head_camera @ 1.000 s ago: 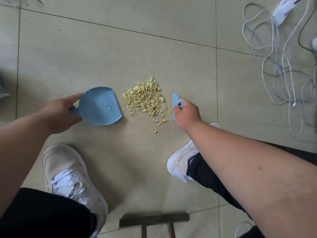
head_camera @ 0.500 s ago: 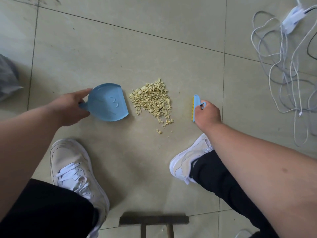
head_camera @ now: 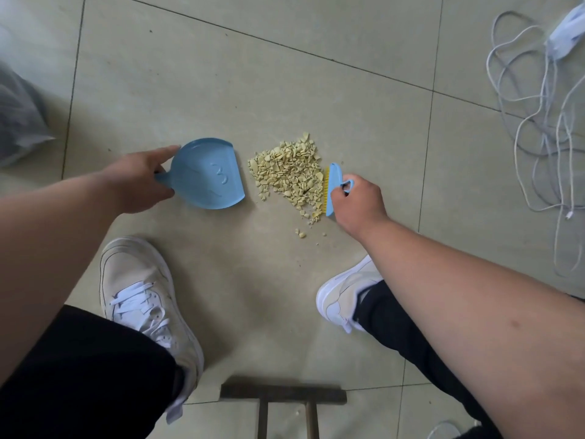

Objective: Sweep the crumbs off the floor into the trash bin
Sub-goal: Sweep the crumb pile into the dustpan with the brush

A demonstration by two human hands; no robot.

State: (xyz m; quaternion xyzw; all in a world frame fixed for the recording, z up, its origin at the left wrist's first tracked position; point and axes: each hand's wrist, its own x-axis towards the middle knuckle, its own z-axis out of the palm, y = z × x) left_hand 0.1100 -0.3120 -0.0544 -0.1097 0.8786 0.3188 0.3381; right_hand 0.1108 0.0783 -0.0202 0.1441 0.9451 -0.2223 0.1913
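I have the tiled floor (head_camera: 285,74) below me, a loose tangle of white cables (head_camera: 538,122) off to the right and something grey and bag-like (head_camera: 19,122) at the left edge; whether that is the trash bin I cannot tell. My left hand (head_camera: 139,182) grips the short handle of the blue dustpan (head_camera: 205,174), forefinger stretched along its rim, with the pan flat on the tile and its open lip facing right. My right hand (head_camera: 357,204) is clenched round the small blue brush (head_camera: 332,188), whose yellow bristles touch the right edge of the crumbs (head_camera: 288,169). The pile sits between pan and brush, just beside the lip, and a few strays lie nearer my shoe. I judge this the gathering step: next I should draw the brush leftward, keeping the pan pressed down so nothing slips under it.
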